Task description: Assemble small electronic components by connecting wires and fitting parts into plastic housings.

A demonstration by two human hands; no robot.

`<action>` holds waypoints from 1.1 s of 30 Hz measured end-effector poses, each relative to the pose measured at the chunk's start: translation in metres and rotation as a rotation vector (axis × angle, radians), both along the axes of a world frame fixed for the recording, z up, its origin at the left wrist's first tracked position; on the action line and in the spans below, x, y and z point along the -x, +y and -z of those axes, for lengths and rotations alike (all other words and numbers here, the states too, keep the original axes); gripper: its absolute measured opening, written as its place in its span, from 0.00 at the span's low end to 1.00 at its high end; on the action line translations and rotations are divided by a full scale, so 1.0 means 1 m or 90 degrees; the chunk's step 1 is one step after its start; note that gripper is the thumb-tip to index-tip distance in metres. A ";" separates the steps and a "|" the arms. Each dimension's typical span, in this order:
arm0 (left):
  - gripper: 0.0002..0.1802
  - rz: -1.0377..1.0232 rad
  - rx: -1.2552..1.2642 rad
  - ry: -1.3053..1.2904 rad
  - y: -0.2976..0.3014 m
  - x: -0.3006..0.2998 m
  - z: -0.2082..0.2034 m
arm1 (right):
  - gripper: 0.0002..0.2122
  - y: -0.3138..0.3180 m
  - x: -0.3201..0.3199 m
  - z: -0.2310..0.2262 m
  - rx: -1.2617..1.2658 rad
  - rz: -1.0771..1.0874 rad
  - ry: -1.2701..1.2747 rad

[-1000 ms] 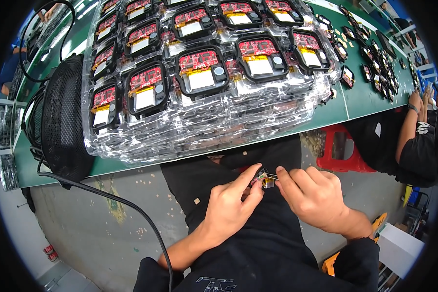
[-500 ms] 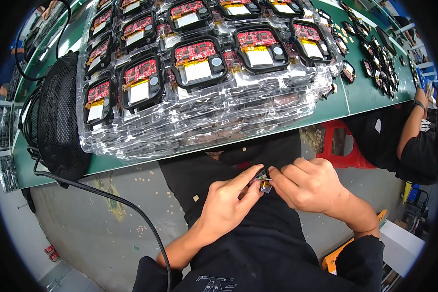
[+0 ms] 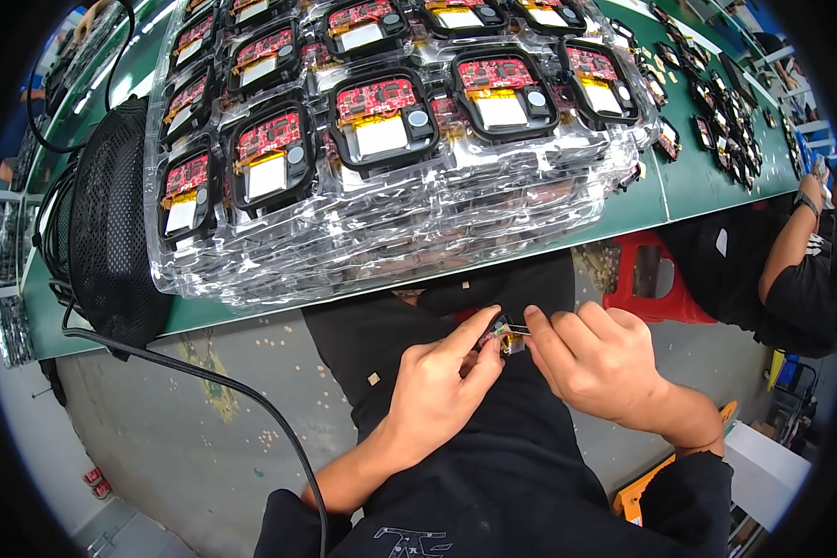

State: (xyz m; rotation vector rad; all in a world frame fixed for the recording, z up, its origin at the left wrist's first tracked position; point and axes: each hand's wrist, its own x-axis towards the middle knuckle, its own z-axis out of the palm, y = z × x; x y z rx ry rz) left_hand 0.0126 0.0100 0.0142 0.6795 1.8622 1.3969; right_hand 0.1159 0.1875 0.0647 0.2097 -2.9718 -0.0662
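Above my lap, my left hand (image 3: 437, 386) pinches a small electronic module (image 3: 504, 342) between thumb and index finger. Part of a black frame and yellow tape show on it; my fingers hide much of the rest. My right hand (image 3: 600, 358) is closed around thin metal tweezers (image 3: 518, 330), whose tips reach to the module. Beyond my hands, stacked clear plastic trays (image 3: 400, 237) stand on the table. The top tray bears rows of black-framed watch-like modules (image 3: 384, 121) with red circuit boards, yellow tape and white batteries.
The green table (image 3: 642, 219) carries a black mesh bag (image 3: 112, 223) at left and loose modules (image 3: 730, 139) at right. A black cable (image 3: 242, 386) hangs past my left forearm. A red stool (image 3: 651, 279) and a co-worker's arm (image 3: 790, 237) are at right.
My right hand has shifted slightly away from the module, and its index finger is straighter. More of the module and tweezers shows between my hands. The co-worker's hand has risen a little.
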 end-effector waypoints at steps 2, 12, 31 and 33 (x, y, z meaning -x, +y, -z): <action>0.19 0.006 -0.001 0.018 0.000 0.000 0.001 | 0.19 -0.002 0.000 0.000 -0.021 -0.006 -0.002; 0.18 0.026 -0.007 -0.007 -0.004 0.002 0.005 | 0.19 0.004 0.004 0.012 -0.014 -0.045 -0.005; 0.19 0.034 -0.024 -0.071 -0.008 0.002 0.013 | 0.14 0.007 0.008 0.018 0.112 -0.055 -0.055; 0.19 0.026 -0.043 -0.081 -0.009 0.001 0.015 | 0.13 0.006 0.008 0.018 0.141 -0.042 -0.062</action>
